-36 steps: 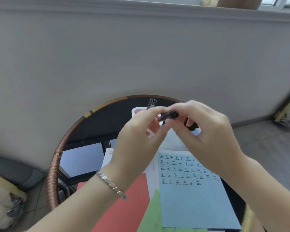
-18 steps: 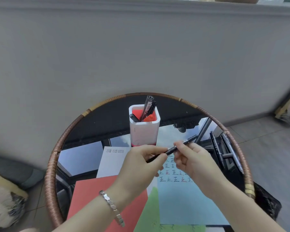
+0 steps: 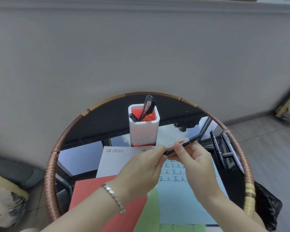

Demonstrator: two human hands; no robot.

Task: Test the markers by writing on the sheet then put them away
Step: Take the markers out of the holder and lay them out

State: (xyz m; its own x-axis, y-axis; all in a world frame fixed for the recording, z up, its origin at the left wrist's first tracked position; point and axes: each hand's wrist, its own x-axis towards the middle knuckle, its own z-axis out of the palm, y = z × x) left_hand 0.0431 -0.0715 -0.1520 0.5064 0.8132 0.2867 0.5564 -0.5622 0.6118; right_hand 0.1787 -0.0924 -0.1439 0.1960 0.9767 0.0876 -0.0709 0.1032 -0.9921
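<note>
Both hands hold one black marker (image 3: 185, 144) above the pale blue sheet (image 3: 182, 203), which carries rows of small written characters. My left hand (image 3: 142, 171) pinches the marker's near end; my right hand (image 3: 194, 163) grips its barrel with thumb and fingers. Behind them stands a white square pen holder (image 3: 143, 131) with a red inside, holding several markers. Two more black markers (image 3: 224, 151) lie on the glass at the right.
The round glass table (image 3: 84, 158) has a woven rattan rim and stands close to a grey wall. A white sheet (image 3: 114, 159), a red sheet (image 3: 94, 190) and a green sheet (image 3: 151, 220) lie under my forearms. Cushions sit on the floor at left and far right.
The hands came down from in front of the camera to just above the blue sheet. The view tilted, bringing the holder and the lying markers into sight.
</note>
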